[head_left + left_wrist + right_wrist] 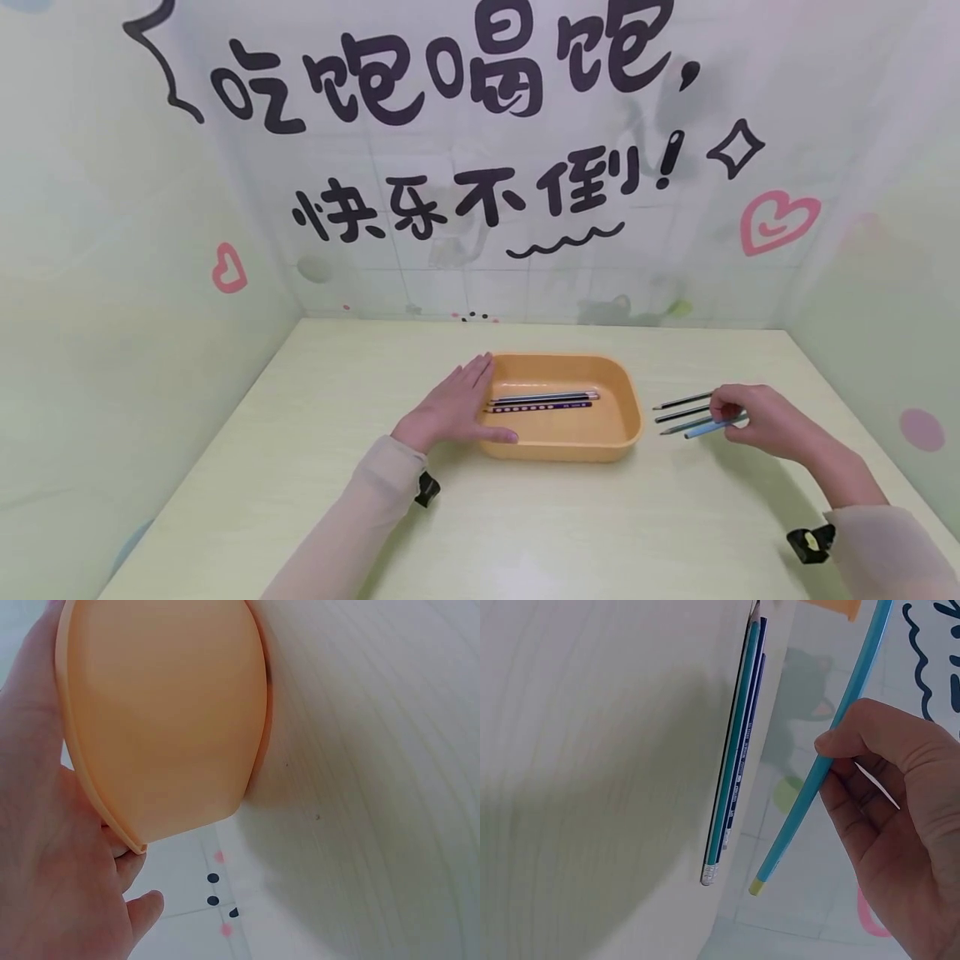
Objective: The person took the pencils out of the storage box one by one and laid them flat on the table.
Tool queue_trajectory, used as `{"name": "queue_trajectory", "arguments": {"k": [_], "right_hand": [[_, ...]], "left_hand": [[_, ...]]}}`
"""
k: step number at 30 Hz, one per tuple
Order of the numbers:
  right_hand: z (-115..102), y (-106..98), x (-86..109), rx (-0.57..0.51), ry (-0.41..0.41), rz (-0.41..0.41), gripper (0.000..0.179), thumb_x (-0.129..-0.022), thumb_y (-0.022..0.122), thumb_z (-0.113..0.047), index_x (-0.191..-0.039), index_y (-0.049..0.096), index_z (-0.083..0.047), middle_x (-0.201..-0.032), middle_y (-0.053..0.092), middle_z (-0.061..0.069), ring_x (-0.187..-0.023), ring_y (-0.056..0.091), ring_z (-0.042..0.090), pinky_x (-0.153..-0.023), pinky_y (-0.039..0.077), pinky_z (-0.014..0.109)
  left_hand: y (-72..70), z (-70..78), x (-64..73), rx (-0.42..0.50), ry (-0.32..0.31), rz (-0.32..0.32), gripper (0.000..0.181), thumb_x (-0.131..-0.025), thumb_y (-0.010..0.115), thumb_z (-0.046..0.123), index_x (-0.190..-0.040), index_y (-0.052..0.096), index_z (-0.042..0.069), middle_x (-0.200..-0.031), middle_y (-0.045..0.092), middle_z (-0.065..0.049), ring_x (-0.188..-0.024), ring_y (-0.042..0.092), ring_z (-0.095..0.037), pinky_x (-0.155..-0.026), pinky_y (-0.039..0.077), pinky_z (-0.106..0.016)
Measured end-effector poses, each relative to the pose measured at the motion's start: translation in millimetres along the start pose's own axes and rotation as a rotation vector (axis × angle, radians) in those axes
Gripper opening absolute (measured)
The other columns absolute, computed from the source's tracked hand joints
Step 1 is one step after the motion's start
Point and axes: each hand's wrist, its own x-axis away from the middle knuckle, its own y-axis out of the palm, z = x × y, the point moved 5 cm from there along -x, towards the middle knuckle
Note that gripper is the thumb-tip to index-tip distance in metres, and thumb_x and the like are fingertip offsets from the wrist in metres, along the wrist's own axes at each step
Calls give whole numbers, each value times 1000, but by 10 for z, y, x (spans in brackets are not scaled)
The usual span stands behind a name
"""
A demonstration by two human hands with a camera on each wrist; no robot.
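Note:
An orange plastic tray (558,452) sits on the table, with pencils (540,405) lying side by side in it, one of them dark with pale spots. Across the tray's left end rests my left hand (457,408), fingers straight along the rim and thumb stretched over the front corner. The left wrist view shows that hand (67,847) against the rim of the tray (165,712). Right of the tray, my right hand (765,421) pinches a light blue pencil (799,799) with a yellow end between thumb and fingers. Beneath it lie other pencils (731,757), one teal with a metal eraser end.
The pale wood-grain table (525,525) meets a printed back wall (480,283) with black lettering and hearts. Side walls stand left (135,350) and right (885,333). A small black device (812,543) sits at the right wrist, another (427,489) at the left.

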Motion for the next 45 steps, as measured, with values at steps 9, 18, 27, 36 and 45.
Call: {"name": "queue_trajectory", "arguments": {"k": [9, 18, 27, 36, 45], "right_hand": [[68, 85, -13, 1, 27, -28, 37, -67, 72, 9, -79, 54, -22, -77, 50, -17, -74, 48, -6, -61, 48, 21], [121, 151, -53, -1, 47, -63, 36, -67, 71, 8, -76, 54, -21, -76, 51, -16, -72, 45, -4, -61, 44, 21], [166, 228, -98, 7, 31, -72, 37, -65, 73, 9, -74, 53, -20, -73, 50, -15, -69, 41, -3, -61, 36, 19], [172, 268, -155, -1, 27, -108, 35, -64, 73, 9, -74, 54, -20, -71, 50, -14, -68, 40, -2, -60, 35, 18], [216, 316, -156, 19, 29, -130, 38, -63, 72, 12, -73, 54, -21, -69, 47, -16, -66, 37, -4, -59, 31, 18]], "left_hand": [[-10, 10, 7, -2, 0, 5, 126, -77, 58, 82, -160, 8, 2, -169, 2, -13, -158, 5, -27, -130, 11, -42], [1, 1, -4, -10, 6, 7, 125, -78, 58, 82, -159, 8, 1, -169, 3, -14, -157, 5, -27, -129, 12, -42], [-8, 8, -3, -11, 6, 0, 125, -78, 58, 82, -159, 8, 1, -169, 2, -13, -158, 5, -27, -129, 12, -42], [-6, -7, -12, -16, -5, -1, 125, -77, 58, 82, -160, 8, 2, -169, 2, -12, -158, 4, -25, -130, 11, -41], [-18, 10, -4, -13, -1, -9, 125, -78, 57, 82, -159, 7, 1, -169, 2, -12, -158, 4, -27, -130, 11, -41]]}}
